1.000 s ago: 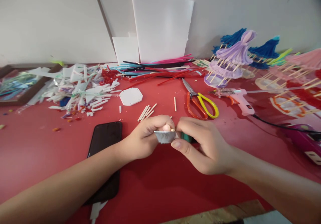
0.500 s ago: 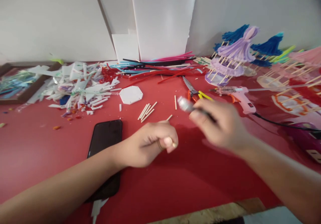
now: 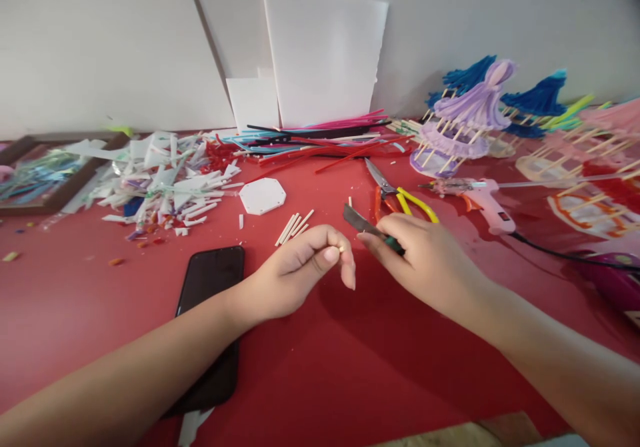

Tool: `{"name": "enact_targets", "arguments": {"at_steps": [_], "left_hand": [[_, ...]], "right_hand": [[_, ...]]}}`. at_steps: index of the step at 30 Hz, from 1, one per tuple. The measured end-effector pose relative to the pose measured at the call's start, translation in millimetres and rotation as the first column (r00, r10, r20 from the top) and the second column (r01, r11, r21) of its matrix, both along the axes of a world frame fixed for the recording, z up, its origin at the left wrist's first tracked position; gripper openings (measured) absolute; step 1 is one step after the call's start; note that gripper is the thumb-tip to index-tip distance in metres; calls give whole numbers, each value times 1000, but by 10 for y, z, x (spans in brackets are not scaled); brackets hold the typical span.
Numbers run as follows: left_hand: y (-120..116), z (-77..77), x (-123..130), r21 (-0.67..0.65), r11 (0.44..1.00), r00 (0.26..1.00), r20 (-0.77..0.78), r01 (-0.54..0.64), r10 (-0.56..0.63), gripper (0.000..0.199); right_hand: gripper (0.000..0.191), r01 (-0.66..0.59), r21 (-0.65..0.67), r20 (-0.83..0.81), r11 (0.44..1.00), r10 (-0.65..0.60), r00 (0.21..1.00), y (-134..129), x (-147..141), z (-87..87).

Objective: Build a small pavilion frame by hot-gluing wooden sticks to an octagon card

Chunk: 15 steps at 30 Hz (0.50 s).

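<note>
Head view, left hand (image 3: 306,268) one stick (image 3: 341,249), right (image 3: 433,253) one knife (image 3: 361,219)

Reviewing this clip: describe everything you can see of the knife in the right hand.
The knife has a broad, flat grey blade, metallic-looking, with an angled end, and a dark green handle, mostly hidden by the right hand gripping it. The handle's material can't be told. The blade is bare and slants up and away from the person, towards their left. It appears raised above the red table, apart from the left hand. Edge sharpness can't be judged.
</note>
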State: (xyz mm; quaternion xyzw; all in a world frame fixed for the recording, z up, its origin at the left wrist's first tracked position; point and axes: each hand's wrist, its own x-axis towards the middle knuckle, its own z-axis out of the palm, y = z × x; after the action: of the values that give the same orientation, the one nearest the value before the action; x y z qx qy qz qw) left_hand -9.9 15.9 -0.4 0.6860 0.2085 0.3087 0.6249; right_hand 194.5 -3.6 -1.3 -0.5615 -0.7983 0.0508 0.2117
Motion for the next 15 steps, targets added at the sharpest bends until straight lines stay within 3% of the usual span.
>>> {"name": "enact_targets", "arguments": {"at_steps": [6, 9, 13, 15], "left_hand": [[22, -63, 41, -116, 993, 994, 103, -20, 32, 11], [48, -78, 50, -137, 979, 980, 106, -151, 166, 12], [98, -84, 29, -228, 857, 876, 36, -462, 481, 9], [116, -86, 20, -267, 798, 830, -12, -540, 558, 12]], "right_hand": [[21, 85, 6, 256, 996, -84, 963, 59, 18, -146], [17, 80, 45, 294, 996, -89, 952, 64, 33, -188], [15, 72, 99, 320, 992, -101, 942, 55, 24, -160], [12, 27, 161, 300, 987, -75, 951, 45, -12, -110]]}}
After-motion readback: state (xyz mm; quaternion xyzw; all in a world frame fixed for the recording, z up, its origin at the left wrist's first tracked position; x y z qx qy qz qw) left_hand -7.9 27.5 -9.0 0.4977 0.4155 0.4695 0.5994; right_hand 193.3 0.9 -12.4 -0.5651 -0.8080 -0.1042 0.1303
